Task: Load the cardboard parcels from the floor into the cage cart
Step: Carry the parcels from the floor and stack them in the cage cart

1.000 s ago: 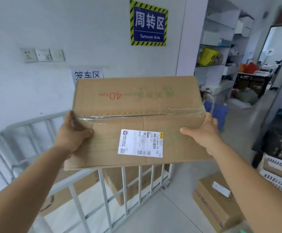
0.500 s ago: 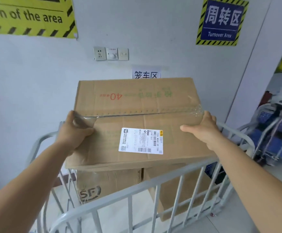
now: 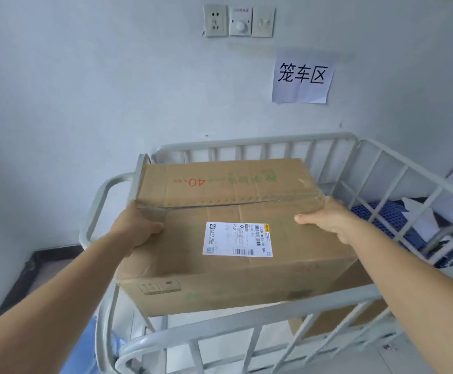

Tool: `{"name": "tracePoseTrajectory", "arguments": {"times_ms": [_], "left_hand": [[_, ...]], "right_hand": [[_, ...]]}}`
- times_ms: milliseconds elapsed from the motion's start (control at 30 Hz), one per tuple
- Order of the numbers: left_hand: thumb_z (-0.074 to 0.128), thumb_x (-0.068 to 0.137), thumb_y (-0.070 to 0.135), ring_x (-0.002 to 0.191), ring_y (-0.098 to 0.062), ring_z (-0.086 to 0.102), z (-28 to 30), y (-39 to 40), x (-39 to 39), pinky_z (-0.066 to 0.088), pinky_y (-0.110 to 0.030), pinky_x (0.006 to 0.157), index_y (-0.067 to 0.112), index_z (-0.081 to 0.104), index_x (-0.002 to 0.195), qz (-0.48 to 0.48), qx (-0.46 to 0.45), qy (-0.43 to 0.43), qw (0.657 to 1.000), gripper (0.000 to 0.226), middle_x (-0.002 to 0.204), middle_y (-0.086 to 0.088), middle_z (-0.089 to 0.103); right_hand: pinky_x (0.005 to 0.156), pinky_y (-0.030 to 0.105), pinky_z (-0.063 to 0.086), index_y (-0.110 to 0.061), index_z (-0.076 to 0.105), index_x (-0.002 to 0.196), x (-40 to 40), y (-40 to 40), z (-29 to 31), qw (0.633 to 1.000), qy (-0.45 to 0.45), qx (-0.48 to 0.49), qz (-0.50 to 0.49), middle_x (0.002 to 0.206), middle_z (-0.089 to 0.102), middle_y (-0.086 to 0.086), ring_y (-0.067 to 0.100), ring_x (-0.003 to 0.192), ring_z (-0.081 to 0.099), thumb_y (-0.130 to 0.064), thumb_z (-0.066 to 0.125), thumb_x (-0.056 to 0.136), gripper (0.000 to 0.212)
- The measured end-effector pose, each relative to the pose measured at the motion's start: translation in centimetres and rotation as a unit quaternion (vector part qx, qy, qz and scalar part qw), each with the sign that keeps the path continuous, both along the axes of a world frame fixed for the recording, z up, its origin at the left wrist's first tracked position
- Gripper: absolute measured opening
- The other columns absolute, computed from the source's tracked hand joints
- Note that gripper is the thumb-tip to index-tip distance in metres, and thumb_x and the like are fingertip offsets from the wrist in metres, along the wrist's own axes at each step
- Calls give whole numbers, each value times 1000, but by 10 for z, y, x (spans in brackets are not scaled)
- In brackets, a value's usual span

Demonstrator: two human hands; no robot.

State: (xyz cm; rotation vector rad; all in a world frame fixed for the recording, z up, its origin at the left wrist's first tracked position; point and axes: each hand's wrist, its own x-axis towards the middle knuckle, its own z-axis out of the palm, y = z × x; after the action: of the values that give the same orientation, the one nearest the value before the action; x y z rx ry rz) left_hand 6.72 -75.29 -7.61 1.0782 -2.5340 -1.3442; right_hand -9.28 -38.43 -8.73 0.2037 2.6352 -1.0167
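I grip the cardboard parcel (image 3: 236,238) with 2 hands, left hand (image 3: 136,228) at 9 o'clock, right hand (image 3: 328,221) at 3; I should lower it level inside the cage cart (image 3: 247,323).

The cardboard box (image 3: 236,233) now sits lower, down inside the cage cart (image 3: 247,323), past its near rail instead of above it. Both hands (image 3: 136,228) (image 3: 328,221) have come down with it, arms reaching over the rail.
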Motion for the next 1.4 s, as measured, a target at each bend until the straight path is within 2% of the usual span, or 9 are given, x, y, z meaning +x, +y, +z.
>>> {"name": "tracePoseTrajectory", "arguments": {"times_ms": [133,233,333,433,567,700,867,1267,1400], "left_hand": [[78,73,15,88,-27,58,-46,-7,-28,52,-41,78,16,46,118,21,27,-57,998,55,102,-8,58],[79,67,15,94,-29,60,-83,-13,-53,54,-46,84,14,47,120,23,41,-108,993,62,104,-11,60],[79,62,11,92,-25,60,-122,-12,-73,53,-41,85,10,50,117,36,58,-130,989,62,98,-7,61],[76,69,2,91,-25,57,-160,-9,-83,49,-36,78,3,47,118,61,90,-160,981,57,92,-6,56],[70,57,19,93,-23,60,-214,-9,-85,50,-33,73,16,45,127,59,93,-224,968,75,106,-6,61],[70,74,5,88,-21,51,-257,-3,-83,36,-28,62,10,38,129,89,95,-249,960,63,104,-5,56],[74,71,9,95,-28,54,-305,-10,-82,46,-36,78,11,37,129,102,103,-295,944,69,107,-8,56],[77,72,10,97,-32,56,-413,-17,-79,48,-43,82,13,37,130,89,58,-349,931,70,111,-8,57],[76,77,13,93,-29,50,-447,-16,-84,44,-39,79,14,35,133,109,74,-338,932,70,109,-5,52]], "right_hand": [[107,43,41,-12,33,147,-30,-22,-29,998,-57,21,20,155,26,8,29,134,41,-51,89,54,116],[105,37,38,-13,32,148,-65,-27,-71,993,-106,25,41,152,29,10,29,133,41,-37,86,70,98],[108,37,36,-12,30,150,-93,-32,-113,984,-157,51,65,154,27,11,28,136,37,-43,86,65,106],[107,38,34,-7,15,154,-110,-38,-152,974,-203,66,75,160,14,11,29,141,31,-40,84,72,112],[112,41,28,-9,4,155,-120,-46,-202,959,-255,86,88,162,2,10,29,146,21,-37,81,76,114],[116,45,25,-11,2,156,-121,-49,-255,947,-293,96,89,163,-1,10,30,148,15,-34,81,76,114],[116,48,25,-14,4,156,-117,-51,-312,940,-317,96,82,163,3,9,30,147,17,-33,82,76,113],[115,45,24,-17,10,156,-122,-54,-429,928,-358,74,68,162,10,3,28,147,20,-38,79,78,106],[116,45,25,-17,9,156,-114,-55,-463,922,-374,77,56,163,11,4,28,147,21,-42,79,77,109]]}}
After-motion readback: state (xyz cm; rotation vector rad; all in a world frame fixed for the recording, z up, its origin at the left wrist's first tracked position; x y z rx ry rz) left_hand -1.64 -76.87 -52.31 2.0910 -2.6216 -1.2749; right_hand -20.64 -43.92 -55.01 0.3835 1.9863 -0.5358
